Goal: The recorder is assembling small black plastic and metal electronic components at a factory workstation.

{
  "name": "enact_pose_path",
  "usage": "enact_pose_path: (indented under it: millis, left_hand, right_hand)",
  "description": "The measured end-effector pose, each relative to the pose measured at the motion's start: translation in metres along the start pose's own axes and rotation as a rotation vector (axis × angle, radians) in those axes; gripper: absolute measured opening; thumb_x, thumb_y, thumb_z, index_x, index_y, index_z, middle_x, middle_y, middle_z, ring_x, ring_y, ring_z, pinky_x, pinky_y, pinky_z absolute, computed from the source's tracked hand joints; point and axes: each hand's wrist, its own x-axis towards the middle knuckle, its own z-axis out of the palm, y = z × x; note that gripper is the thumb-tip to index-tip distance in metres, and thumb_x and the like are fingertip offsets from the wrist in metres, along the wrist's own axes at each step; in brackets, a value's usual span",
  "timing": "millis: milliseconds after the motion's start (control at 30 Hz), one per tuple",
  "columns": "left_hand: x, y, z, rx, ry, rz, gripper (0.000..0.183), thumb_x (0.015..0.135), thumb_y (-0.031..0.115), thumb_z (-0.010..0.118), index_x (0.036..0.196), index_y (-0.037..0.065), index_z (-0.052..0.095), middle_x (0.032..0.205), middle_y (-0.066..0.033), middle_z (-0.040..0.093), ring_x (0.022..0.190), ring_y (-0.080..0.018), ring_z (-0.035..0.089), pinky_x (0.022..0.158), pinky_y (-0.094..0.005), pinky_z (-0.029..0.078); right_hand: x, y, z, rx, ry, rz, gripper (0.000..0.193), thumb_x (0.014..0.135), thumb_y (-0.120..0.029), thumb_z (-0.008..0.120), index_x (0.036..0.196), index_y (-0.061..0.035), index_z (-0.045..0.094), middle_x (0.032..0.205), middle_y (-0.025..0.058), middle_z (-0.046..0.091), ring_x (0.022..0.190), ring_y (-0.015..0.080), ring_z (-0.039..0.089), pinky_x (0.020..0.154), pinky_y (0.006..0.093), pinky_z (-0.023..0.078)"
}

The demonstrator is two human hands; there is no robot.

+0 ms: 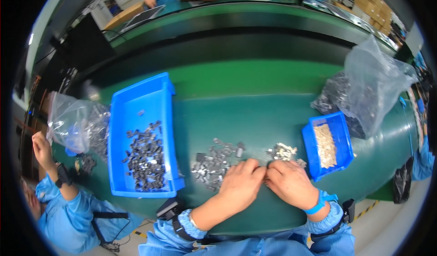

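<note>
My left hand and my right hand meet fingertip to fingertip low over the green table, both closed in a pinch. Whatever lies between the fingers is hidden. By my left hand is a loose pile of small dark grey and black parts. Just beyond my right hand lies a small heap of pale, cream-coloured little pieces, with a few dark bits at its left side. A small blue bin to the right holds more pale pieces.
A large blue tray with many black parts stands left. Clear plastic bags of dark parts lie at far left and back right. Another person's raised hand is at left; other people sit beyond the green barrier.
</note>
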Motion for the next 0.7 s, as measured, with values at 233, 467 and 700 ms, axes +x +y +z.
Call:
enact_pose_path:
  millis: [233, 467, 700]
  left_hand:
    - [-0.004, -0.005, 0.005, -0.083, 0.051, -0.011, 0.02, 0.071, 0.01, 0.064, 0.089, 0.005, 0.057, 0.087, -0.0086, 0.051, 0.081, -0.0276, 0.054, 0.071, -0.0385, 0.044]
    - [0.001, -0.002, -0.019, -0.529, 0.173, -0.162, 0.01, 0.075, 0.003, 0.065, 0.083, 0.002, 0.059, 0.071, -0.0052, 0.057, 0.058, -0.0132, 0.055, 0.051, -0.0247, 0.043]
    - [-0.004, -0.002, -0.016, -1.155, 0.09, -0.351, 0.011, 0.083, 0.008, 0.061, 0.09, -0.002, 0.062, 0.073, -0.0002, 0.061, 0.064, -0.0023, 0.053, 0.054, -0.017, 0.042]
  right_hand:
    - [-0.001, -0.004, -0.003, -0.01, 0.032, -0.033, 0.015, 0.066, -0.005, 0.065, 0.08, -0.0045, 0.059, 0.082, 0.0073, 0.055, 0.075, 0.0246, 0.056, 0.066, 0.0347, 0.044]
    - [0.005, 0.002, -0.014, 0.086, 0.272, -0.017, 0.015, 0.07, -0.003, 0.063, 0.085, -0.0032, 0.061, 0.086, 0.0085, 0.055, 0.077, 0.0263, 0.055, 0.067, 0.0349, 0.046]
    - [0.002, -0.011, -0.02, 0.609, 0.349, 0.174, 0.012, 0.074, 0.0, 0.064, 0.086, 0.0001, 0.061, 0.084, 0.0111, 0.059, 0.072, 0.0227, 0.059, 0.062, 0.0304, 0.047]
